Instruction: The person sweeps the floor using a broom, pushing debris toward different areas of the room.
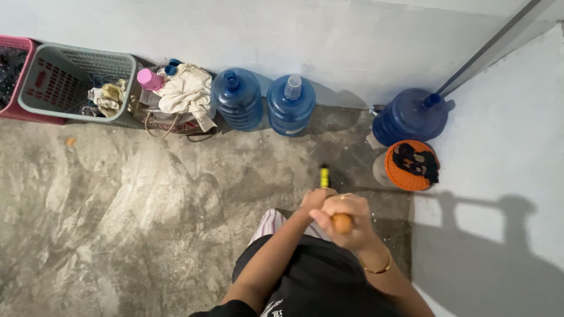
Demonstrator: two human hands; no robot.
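Fingers (338,206) of both hands curled tight round handle (324,176), pressed together, none spread. L hand (316,201) lower on shaft, R hand (355,232) wrapped over orange top end, gold bangle (379,269) on wrist. Handle held close in front of body, over floor (117,205); yellow-black part showing past knuckles, far end hidden.

Along wall (352,41), L to R: pink basket (14,44), grey basket (64,73) w/ rags, bag (176,120) heaped w/ cloth, two blue jugs (238,100) side by side, then gap, third jug (411,116) in corner, orange bucket (389,167) just beside.

Step in hand, prob.: two-handed grip set, tool poised over floor. Next move calls for firm hold and clearance, w/ jugs and bucket near.
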